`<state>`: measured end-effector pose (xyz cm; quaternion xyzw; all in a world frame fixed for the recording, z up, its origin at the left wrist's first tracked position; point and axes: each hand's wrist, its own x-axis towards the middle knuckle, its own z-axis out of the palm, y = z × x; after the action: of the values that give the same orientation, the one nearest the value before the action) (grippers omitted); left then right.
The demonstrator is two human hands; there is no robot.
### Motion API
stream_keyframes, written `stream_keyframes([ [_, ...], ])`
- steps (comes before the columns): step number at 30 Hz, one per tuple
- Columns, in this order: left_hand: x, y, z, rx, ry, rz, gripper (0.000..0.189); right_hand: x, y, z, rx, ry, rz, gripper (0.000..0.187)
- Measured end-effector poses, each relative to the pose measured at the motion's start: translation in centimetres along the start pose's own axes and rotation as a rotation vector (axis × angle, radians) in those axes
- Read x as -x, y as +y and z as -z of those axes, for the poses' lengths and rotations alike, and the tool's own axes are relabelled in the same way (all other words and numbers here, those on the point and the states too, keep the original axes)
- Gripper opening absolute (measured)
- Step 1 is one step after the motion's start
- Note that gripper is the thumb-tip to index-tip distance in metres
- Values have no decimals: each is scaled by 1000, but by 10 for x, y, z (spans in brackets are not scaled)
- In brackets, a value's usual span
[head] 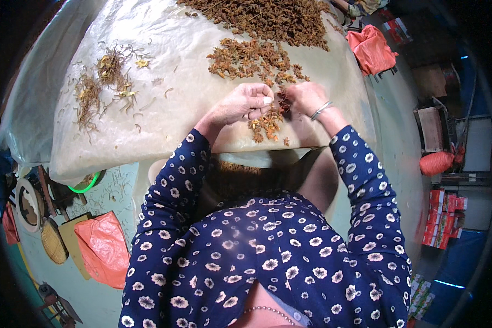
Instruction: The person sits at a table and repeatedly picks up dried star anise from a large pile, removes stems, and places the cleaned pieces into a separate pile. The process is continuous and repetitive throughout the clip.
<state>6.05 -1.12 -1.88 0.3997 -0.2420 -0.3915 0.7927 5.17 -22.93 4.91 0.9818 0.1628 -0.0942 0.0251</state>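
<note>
Both my hands are over a plastic-covered table (180, 131), at a loose strip of star anise pods (266, 127). My left hand (250, 102) has its thumb and fingertips pinched together above the pods; whether something small is between them cannot be made out. My right hand (307, 98), with a metal bangle at the wrist, is blurred and curled beside darker reddish pods (284, 101). Beyond the hands lies a patch of orange-brown star anise (246, 59), and behind it a large darker heap (270, 18). Thin stalks with yellowish bits (110, 69) lie in clumps at the left.
Red plastic sheeting (371, 49) lies beyond the table's right side, near another person's arm (342, 5) at the top. Lower left are a red plastic bag (104, 250), a woven basket (54, 242) and a green-rimmed container (86, 186). Red boxes (443, 217) are stacked at right.
</note>
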Motion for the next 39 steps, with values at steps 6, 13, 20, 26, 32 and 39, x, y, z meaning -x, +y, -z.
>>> stream_keyframes([
  [6,-2,8,13,-381,337,-40,10,-25,19,24,-555,-155,-34,18],
  [13,-7,-11,32,-813,549,-6,25,-35,-58,7,-281,-137,36,17],
  [20,-2,0,21,-795,620,-26,30,-18,-58,-41,-118,-30,94,10],
  [26,3,8,9,-676,544,-23,29,-6,-35,-56,-575,125,-182,21],
  [32,2,4,2,-603,439,-9,29,-7,-30,-45,-1651,223,-358,12],
  [39,-8,-3,3,-503,387,-33,23,-10,-59,-38,-1652,283,-389,10],
])
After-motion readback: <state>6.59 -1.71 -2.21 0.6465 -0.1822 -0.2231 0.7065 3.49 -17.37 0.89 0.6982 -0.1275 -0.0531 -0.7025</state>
